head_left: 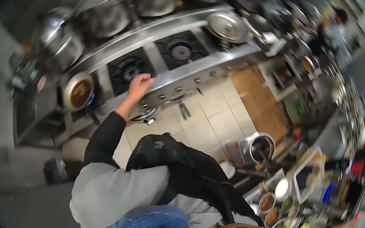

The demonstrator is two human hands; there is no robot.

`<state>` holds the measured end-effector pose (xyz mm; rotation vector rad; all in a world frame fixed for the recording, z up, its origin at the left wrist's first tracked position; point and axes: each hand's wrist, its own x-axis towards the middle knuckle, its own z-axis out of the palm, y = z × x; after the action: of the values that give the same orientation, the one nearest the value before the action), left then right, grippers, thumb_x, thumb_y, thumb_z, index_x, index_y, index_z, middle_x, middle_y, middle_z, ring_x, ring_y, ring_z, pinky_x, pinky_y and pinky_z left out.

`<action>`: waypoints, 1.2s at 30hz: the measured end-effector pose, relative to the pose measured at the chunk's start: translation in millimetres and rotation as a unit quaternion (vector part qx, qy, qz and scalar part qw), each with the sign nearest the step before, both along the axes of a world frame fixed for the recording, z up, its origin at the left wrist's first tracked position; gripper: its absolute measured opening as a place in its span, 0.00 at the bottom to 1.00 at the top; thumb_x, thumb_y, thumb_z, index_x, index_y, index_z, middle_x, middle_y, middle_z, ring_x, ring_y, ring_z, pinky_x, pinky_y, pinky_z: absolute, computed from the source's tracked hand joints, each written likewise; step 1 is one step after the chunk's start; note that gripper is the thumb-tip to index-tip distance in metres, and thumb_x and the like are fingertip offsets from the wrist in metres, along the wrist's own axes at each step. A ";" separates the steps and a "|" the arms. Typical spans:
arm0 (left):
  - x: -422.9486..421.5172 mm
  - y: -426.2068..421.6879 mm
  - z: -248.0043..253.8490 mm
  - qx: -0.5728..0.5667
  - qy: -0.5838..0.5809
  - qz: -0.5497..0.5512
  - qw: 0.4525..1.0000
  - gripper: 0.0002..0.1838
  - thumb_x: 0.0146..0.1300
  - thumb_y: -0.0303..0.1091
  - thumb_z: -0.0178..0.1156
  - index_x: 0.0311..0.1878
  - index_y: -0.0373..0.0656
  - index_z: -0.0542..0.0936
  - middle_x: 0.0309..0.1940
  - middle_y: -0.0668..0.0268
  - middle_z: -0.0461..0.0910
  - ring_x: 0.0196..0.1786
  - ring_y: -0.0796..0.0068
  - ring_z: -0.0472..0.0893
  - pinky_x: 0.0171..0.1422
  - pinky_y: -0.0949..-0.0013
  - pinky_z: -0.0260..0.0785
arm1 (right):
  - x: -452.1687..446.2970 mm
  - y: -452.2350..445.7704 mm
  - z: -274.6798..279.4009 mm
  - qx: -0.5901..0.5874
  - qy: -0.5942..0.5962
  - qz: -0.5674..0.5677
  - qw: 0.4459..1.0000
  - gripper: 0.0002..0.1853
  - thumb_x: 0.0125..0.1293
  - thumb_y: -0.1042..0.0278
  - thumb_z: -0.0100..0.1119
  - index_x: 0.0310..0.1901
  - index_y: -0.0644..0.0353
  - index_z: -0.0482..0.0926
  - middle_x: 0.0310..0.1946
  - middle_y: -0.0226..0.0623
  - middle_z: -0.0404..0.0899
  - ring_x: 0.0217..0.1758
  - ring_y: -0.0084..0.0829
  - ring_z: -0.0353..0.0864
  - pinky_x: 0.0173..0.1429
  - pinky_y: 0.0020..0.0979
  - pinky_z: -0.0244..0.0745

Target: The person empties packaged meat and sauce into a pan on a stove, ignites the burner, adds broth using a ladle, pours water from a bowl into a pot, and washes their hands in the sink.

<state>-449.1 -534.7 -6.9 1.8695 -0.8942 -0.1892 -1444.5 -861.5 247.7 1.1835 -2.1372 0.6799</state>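
My left hand [140, 87] is over the front edge of the steel stove [173, 75], just in front of a black burner [130, 70]. Its fingers are curled together and slightly blurred; whether they hold anything is hidden. To its left, a pan [79, 91] with brown liquid sits on the stove, its dark handle towards me. At the bottom right edge, my right hand [347, 225] is partly cut off beside the food counter. Its fingers are too blurred to read, and I cannot tell whether it touches anything.
Large pots [105, 14] line the back of the stove. A lidded pan [227, 27] is at its right end. Small food bowls [267, 203] and a white tray [299, 188] are on the right counter. Another person [336, 36] stands far right.
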 end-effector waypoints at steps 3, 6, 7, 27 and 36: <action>78.3 -1.6 58.0 -0.095 -0.015 0.103 0.990 0.14 0.61 0.39 0.65 0.45 0.41 0.83 0.41 0.61 0.83 0.42 0.71 0.81 0.50 0.68 0.72 | 82.6 0.3 -20.4 -0.070 -0.008 0.017 0.997 0.16 0.65 0.58 0.57 0.47 0.62 0.80 0.40 0.42 0.81 0.42 0.35 0.80 0.50 0.37 0.74; 178.4 -5.1 116.7 -0.107 -0.078 0.223 0.966 0.12 0.65 0.39 0.61 0.47 0.44 0.83 0.37 0.72 0.83 0.36 0.84 0.76 0.40 0.76 0.69 | 168.0 9.5 -28.1 -0.188 -0.004 0.082 0.979 0.16 0.65 0.60 0.57 0.48 0.63 0.78 0.41 0.41 0.80 0.43 0.34 0.79 0.52 0.35 0.74; 217.7 -6.5 125.4 -0.155 -0.036 0.224 0.961 0.12 0.65 0.38 0.61 0.47 0.44 0.84 0.36 0.72 0.82 0.34 0.86 0.76 0.37 0.78 0.68 | 202.3 14.9 -24.0 -0.244 0.005 0.120 0.962 0.16 0.66 0.60 0.58 0.49 0.64 0.78 0.42 0.41 0.80 0.44 0.33 0.79 0.52 0.35 0.74; 127.8 -58.6 -26.6 -0.057 0.209 0.018 0.976 0.13 0.65 0.31 0.61 0.52 0.40 0.79 0.36 0.69 0.80 0.37 0.82 0.78 0.43 0.78 0.70 | 716.9 -32.2 -186.1 0.284 -0.341 0.548 0.709 0.17 0.67 0.65 0.61 0.53 0.65 0.75 0.40 0.40 0.80 0.39 0.25 0.79 0.45 0.27 0.74; 6.7 25.1 -1.5 -0.039 0.132 0.267 0.954 0.10 0.63 0.28 0.63 0.47 0.41 0.80 0.30 0.76 0.75 0.32 0.89 0.70 0.39 0.80 0.66 | 862.0 -99.7 -202.6 0.146 -0.453 0.746 0.466 0.12 0.70 0.64 0.57 0.49 0.61 0.74 0.32 0.25 0.70 0.32 0.15 0.66 0.36 0.18 0.64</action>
<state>-442.3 -509.6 -8.4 1.8873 -0.1945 -0.0639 -582.5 -961.2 45.1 3.4786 -1.0178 2.0141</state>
